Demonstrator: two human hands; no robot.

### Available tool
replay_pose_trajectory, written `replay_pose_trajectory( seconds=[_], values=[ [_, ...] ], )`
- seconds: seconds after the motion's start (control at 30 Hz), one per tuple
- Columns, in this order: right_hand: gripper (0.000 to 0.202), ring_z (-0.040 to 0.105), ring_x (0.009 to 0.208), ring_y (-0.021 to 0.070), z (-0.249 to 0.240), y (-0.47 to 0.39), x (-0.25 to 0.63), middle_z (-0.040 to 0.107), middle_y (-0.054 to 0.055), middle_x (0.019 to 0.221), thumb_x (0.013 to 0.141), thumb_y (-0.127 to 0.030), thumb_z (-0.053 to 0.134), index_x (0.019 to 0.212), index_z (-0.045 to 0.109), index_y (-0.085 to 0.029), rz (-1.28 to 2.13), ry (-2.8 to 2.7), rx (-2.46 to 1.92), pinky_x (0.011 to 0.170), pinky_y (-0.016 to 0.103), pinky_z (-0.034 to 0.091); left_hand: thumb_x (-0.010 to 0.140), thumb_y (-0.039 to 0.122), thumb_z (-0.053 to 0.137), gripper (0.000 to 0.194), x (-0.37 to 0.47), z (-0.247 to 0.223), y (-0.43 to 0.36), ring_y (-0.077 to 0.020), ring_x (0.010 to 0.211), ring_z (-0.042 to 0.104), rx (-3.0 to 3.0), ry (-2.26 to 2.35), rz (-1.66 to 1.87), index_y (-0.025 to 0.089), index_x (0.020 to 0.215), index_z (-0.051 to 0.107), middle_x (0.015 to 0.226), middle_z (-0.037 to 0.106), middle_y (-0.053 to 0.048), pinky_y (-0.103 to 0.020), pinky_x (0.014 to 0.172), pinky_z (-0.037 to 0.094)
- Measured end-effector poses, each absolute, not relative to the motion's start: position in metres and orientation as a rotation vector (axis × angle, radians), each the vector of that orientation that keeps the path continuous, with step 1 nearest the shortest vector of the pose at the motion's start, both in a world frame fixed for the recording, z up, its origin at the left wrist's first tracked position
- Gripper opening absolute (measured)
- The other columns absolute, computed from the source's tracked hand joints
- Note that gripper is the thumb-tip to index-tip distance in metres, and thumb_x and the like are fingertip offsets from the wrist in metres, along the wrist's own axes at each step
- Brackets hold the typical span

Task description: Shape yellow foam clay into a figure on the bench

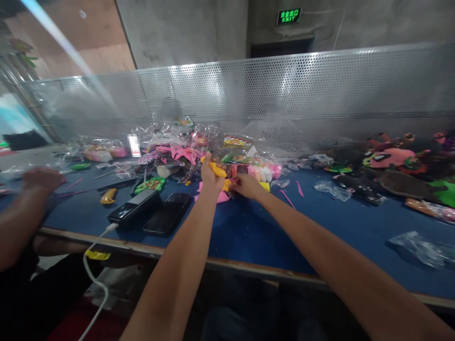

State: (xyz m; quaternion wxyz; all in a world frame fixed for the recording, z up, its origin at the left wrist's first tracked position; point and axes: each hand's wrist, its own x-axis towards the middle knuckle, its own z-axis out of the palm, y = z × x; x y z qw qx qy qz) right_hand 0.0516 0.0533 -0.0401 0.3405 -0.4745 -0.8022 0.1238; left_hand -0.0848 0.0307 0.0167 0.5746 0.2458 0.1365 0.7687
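My left hand (210,181) is closed around a soft-looking yellow piece (217,169), perhaps modelling clay, over the middle of the blue tabletop (245,232). Just to its right, my right hand (249,186) has its fingers pinched together; whatever they hold is too small and blurred to name. Pink material (223,197) lies beneath the hands, with a yellow block (265,186) beside my right hand. Behind them sits a clear pack of pink and white tubs (263,172).
A black phone (168,214) and a power bank (135,208) with a white cable lie left of my arms. A co-worker's hand (42,181) rests at far left. Dark and coloured toys (394,163) pile up at right. A perforated metal screen (227,94) stands behind the table.
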Motion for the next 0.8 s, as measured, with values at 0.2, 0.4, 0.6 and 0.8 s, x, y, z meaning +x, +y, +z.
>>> replay_pose_trajectory(
  seconds=[0.2,0.4,0.6,0.8],
  values=[
    [0.017,0.070,0.087,0.0236,-0.033,0.054,0.054,0.077,0.009,0.092,0.082,-0.024,0.073,0.097,0.075,-0.020,0.146,-1.973,-1.207,0.080,0.035,0.051,0.077,0.029,0.077,0.022,-0.080,0.016,0.033,-0.0039,0.040,0.044,0.771,0.684,1.824,0.020,0.088,0.060,0.061,0.057,0.008,-0.019,0.043,0.038],
    [0.037,0.067,0.080,0.0221,-0.022,0.059,0.093,0.074,0.010,0.095,0.090,-0.043,0.061,0.111,0.072,-0.015,0.167,-1.677,-0.960,0.079,0.038,0.053,0.070,0.034,0.085,0.044,-0.062,0.011,0.027,-0.0061,0.041,0.048,1.257,0.995,1.577,0.014,0.105,0.068,0.062,0.059,0.005,-0.021,0.044,0.040],
    [0.043,0.064,0.082,0.0218,-0.010,0.045,0.089,0.071,0.009,0.097,0.089,-0.051,0.062,0.117,0.069,-0.019,0.043,-1.705,-0.787,0.077,0.039,0.054,0.073,0.039,0.082,0.038,-0.058,0.009,0.023,-0.0079,0.041,0.049,1.209,0.895,1.540,0.016,0.098,0.063,0.060,0.058,0.004,-0.022,0.044,0.041],
    [0.033,0.064,0.087,0.0218,-0.005,0.036,0.091,0.071,0.008,0.092,0.096,-0.048,0.055,0.111,0.071,-0.022,-0.193,-1.758,-0.743,0.083,0.038,0.052,0.072,0.050,0.080,0.040,-0.060,0.010,0.023,-0.0090,0.043,0.050,1.152,0.900,1.428,0.016,0.078,0.059,0.055,0.054,0.002,-0.022,0.043,0.040]
  ],
)
